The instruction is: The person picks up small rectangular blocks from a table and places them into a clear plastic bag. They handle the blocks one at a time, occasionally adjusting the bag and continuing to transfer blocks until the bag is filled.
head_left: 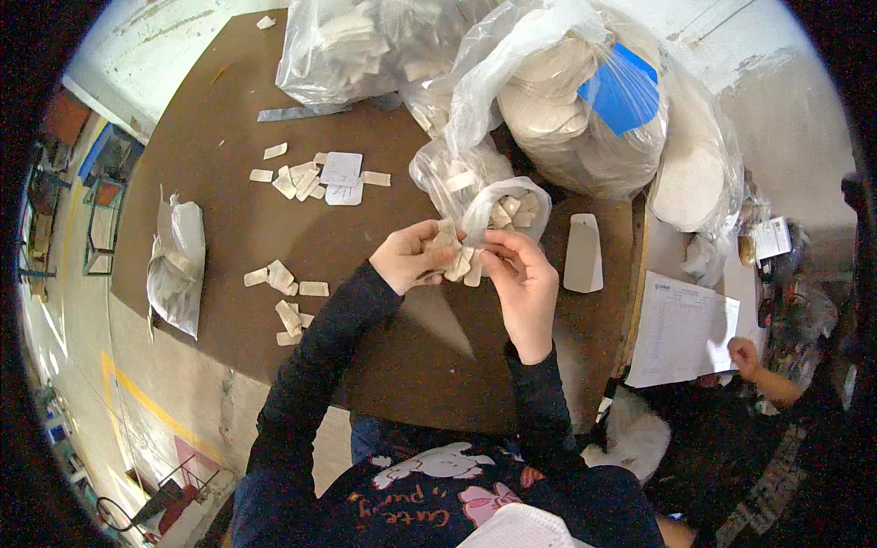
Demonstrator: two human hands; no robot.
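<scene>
At a brown desk, pale pieces held between two hands

On a broad brown desk with a curved left edge, pieces and clear bags are spread. Beyond its left side, a grey floor is crossed by yellow lines, and a metal stand is seen. At the right, a printed sheet is laid out, with one hand of another person near its edge.

Near the middle, above the desk, a small bunch of pale pieces is held by the left hand, thumb and fingers closed on it. The right hand is pinched narrow at the bunch's right end. Just beyond, more pieces are contained in one small open bag; their number cannot be told.

To the left, two loose groups are seen: about six pieces in the nearer group, more in the farther group, where overlap hinders counting. Two white cards are set beside the latter. One blue sheet is seen at a large bag of pale ovals; one white bag is placed at the left edge.
</scene>
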